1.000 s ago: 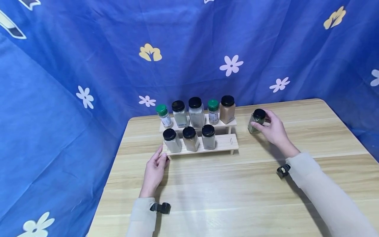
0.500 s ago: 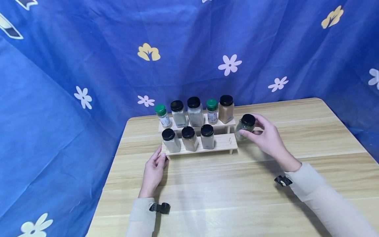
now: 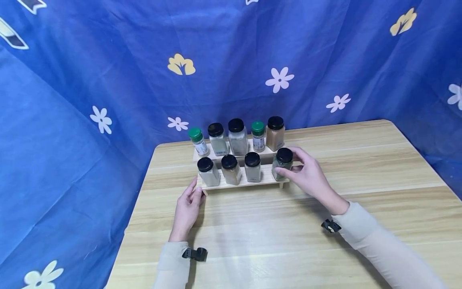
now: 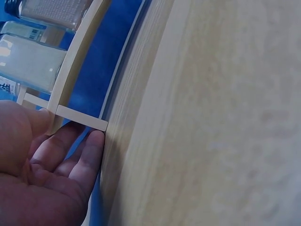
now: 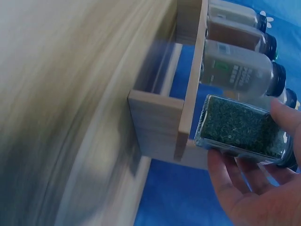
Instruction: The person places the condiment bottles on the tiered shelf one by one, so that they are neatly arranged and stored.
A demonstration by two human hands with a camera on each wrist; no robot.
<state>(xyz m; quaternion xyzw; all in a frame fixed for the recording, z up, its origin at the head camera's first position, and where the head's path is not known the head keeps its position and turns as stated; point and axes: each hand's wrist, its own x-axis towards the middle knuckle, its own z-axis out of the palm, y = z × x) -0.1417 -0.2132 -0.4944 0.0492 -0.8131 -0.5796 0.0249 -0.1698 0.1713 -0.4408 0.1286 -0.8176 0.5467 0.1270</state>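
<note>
A glass spice jar (image 5: 242, 126) of dried green herbs with a black lid is gripped by my right hand (image 3: 306, 172), the thumb on one side and the fingers on the other. The jar is at the right end of the lower shelf (image 3: 267, 176) of a two-tier wooden spice rack; in the right wrist view its base is close to the shelf. My left hand (image 3: 188, 208) holds the rack's left end, its thumb at the shelf end (image 4: 55, 120) and its fingers by the leg (image 4: 81, 117). Three black-lidded jars, the middle one (image 3: 232, 170) brownish, stand along the lower shelf.
Behind, the upper shelf (image 3: 218, 156) bears several jars, among them two with green lids, a left one (image 3: 196, 140) and a right one (image 3: 258, 136). The rack stands on a wooden table (image 3: 245, 237). A blue flowered curtain (image 3: 223, 72) hangs at the table's back and left.
My right hand has carried the herb jar leftward from the table right of the rack to the lower shelf's right end. My left hand has stayed at the rack's left end.
</note>
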